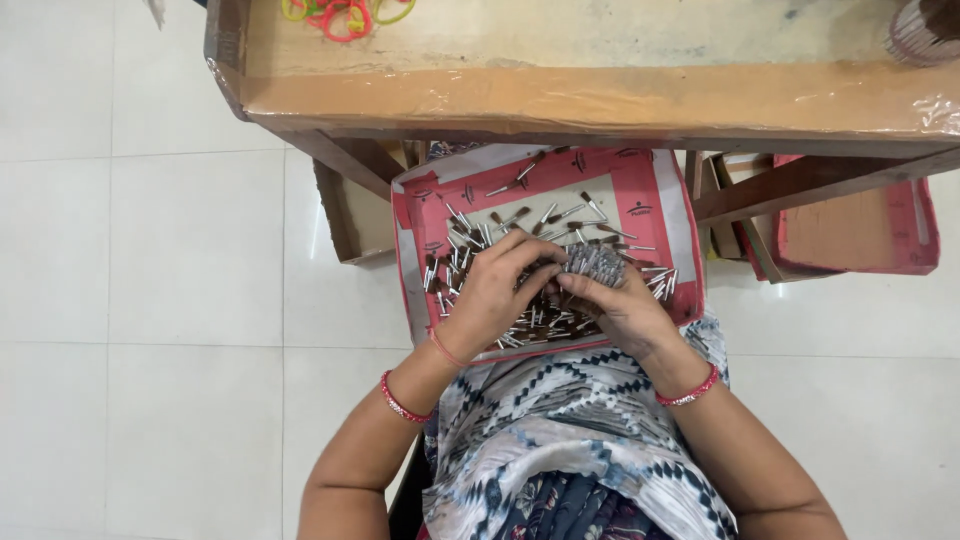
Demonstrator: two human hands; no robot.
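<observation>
A red cardboard tray (650, 200) rests on my lap, holding several small metal pins with brown tips (500, 220). My right hand (625, 310) grips a tight bundle of these pins (592, 262), silver ends up, over the tray's middle. Fingers of my left hand (495, 290) reach across to the bundle and pinch at its left side, touching it. Both wrists wear red bangles.
A wooden table (600, 100) wrapped in clear film stands just beyond the tray, with coloured rubber bands (345, 15) at its far left and a round object (920, 30) at the right corner. Cardboard boxes (860, 230) sit underneath. White tiled floor lies all around.
</observation>
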